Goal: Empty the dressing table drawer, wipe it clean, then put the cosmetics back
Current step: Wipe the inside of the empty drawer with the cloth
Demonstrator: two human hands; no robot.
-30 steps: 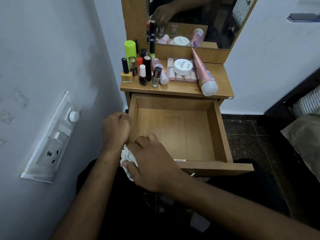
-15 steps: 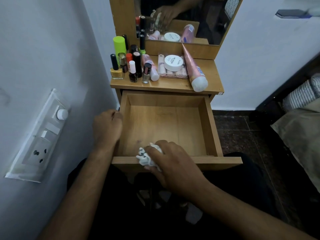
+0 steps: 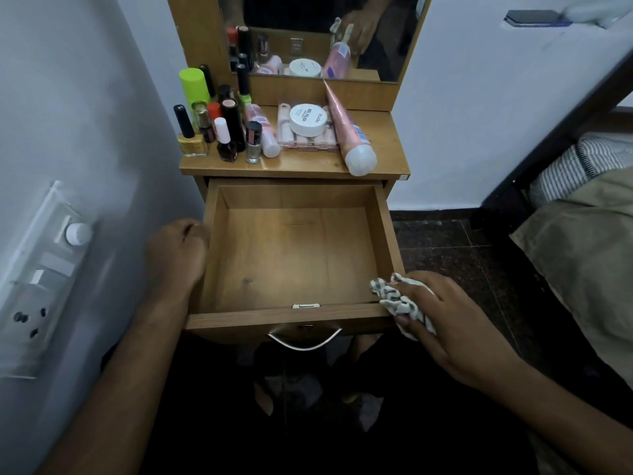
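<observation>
A person's right hand (image 3: 442, 313) grips a crumpled white patterned cloth (image 3: 399, 303) at the front right corner of an open wooden drawer (image 3: 294, 317), the fingers (image 3: 416, 286) curled over the wad and the thumb below it, pressing the cloth against the top edge of the drawer front. Part of the cloth pokes out past the fingertips toward the drawer's inside. The left hand (image 3: 176, 255) sits against the outside of the drawer's left wall, fingers folded inward (whether they hook over the rim cannot be told). A curved metal handle (image 3: 305, 339) hangs on the drawer front, between the two forearms. The drawer's wooden floor shows bare, with a small dark mark near the front left.

Beyond the drawer, the cosmetics stand on the desk (image 3: 387, 145): a yellow nail polish bottle (image 3: 190, 140) at the near left, a dark one with a white cap (image 3: 226, 145) and a silver one (image 3: 253, 145) beside it, taller tubes and a lime-green cap (image 3: 193, 85) behind. A round white jar (image 3: 308, 120) rests on a clear case of pink tubes (image 3: 308, 138), and a long pink tube (image 3: 349, 132) lies tilted to its right, cap toward the desk's front edge. Farthest back, the mirror (image 3: 322, 36) reflects the jars and the cloth-holding hand.
</observation>
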